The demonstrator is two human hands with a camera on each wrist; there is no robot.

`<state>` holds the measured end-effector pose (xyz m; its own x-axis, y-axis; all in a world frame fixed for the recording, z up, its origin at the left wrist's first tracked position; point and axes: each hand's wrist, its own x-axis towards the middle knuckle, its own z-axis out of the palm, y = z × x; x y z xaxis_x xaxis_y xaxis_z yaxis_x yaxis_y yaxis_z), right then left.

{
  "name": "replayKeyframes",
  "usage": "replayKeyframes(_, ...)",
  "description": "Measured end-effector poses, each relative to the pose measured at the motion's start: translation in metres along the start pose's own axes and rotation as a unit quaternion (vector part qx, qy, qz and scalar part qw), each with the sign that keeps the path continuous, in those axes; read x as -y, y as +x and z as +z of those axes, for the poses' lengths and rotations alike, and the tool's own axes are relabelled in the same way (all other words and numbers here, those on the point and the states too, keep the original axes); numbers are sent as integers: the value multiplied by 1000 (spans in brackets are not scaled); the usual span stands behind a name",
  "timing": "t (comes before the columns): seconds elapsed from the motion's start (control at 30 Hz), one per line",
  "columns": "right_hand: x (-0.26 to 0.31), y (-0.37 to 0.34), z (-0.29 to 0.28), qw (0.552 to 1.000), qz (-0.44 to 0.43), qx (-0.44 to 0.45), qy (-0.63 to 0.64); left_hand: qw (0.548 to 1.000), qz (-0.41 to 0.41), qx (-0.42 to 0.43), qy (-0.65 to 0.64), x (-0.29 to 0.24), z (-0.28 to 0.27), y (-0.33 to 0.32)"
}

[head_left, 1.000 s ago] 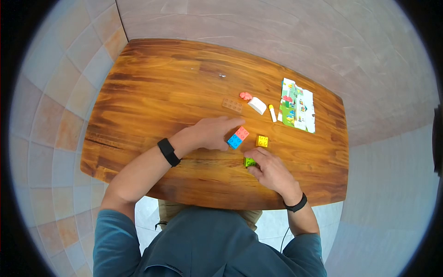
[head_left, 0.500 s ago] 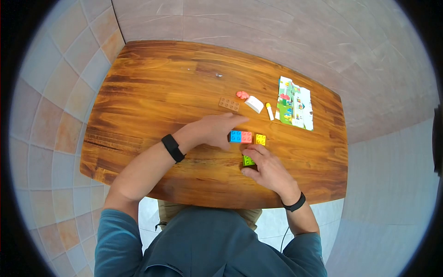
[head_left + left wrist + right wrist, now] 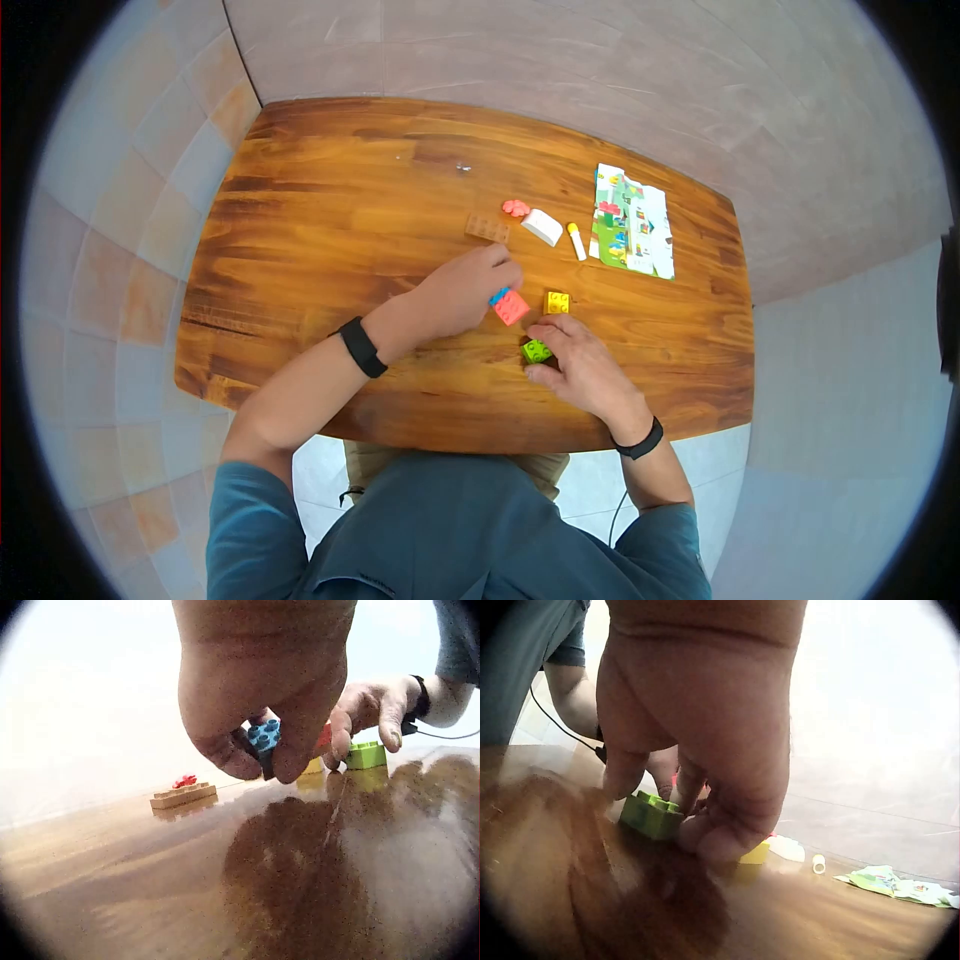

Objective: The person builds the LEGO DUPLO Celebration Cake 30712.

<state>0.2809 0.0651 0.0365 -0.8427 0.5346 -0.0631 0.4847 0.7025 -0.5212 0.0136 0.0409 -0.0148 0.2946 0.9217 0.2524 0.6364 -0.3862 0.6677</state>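
Observation:
In the head view my left hand [image 3: 468,290] pinches a blue toy brick [image 3: 264,736] between thumb and fingers. A coral-pink brick [image 3: 511,307] is joined to the blue one and points toward my right hand. That right hand [image 3: 585,368] holds a green brick [image 3: 536,351] on the table, with the thumb on one side and fingers on the other; its studs face up in the right wrist view. Just beyond the right fingertips stands a yellow brick [image 3: 557,302], partly hidden by fingers in the right wrist view.
On the wooden table [image 3: 330,220], past my left hand, lie a tan studded plate [image 3: 487,228], a red bumpy piece [image 3: 515,208], a white curved block [image 3: 542,227] and a white stick with a yellow end [image 3: 577,241]. A creased picture sheet [image 3: 632,222] lies farther right.
The blue and coral-pink pair turned level, then swung so the pink end points nearer me. My left fingers have closed on its blue end. The right hand stays at the green brick, which has turned slightly.

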Motion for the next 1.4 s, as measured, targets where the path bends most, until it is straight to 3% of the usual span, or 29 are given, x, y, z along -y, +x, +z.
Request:
replayKeyframes(0.17, -2, 2, -1, 1000, 3, 4, -7, 981, 140, -65, 116, -15, -7, 0)
replayKeyframes(0.5, -10, 1, 4, 1000, -13, -8, -9, 981, 153, -65, 97, -19, -12, -2)
replayKeyframes(0.6, -11, 1, 4, 1000, -11, -4, -11, 992, 116, -53, 26, -21, -14, -3)
replayKeyframes(0.77, -11, 1, 5, 1000, -14, -13, -3, 991, -73, 7, -114, -31, -22, -6)
replayKeyframes(0.8, -11, 1, 5, 1000, -15, -13, -3, 991, -73, 8, -114, -29, -22, -6)
replayKeyframes(0.87, -9, 1, 3, 1000, -13, -15, -2, 924, -178, 59, -334, -21, -19, -6)
replayKeyframes(1.0, -10, 1, 4, 1000, -16, -18, 0, 898, -191, 65, -392, -8, -15, -9)
replayKeyframes(1.07, -10, 1, 3, 1000, -17, -12, -2, 850, -238, 108, -457, -11, -21, -8)
replayKeyframes(1.17, -10, 1, 2, 1000, -23, -21, -2, 824, -251, 117, -494, -13, -23, -10)
replayKeyframes(1.4, -5, -6, -18, 999, 13, -25, 33, 798, -240, 114, -540, -11, -27, -14)
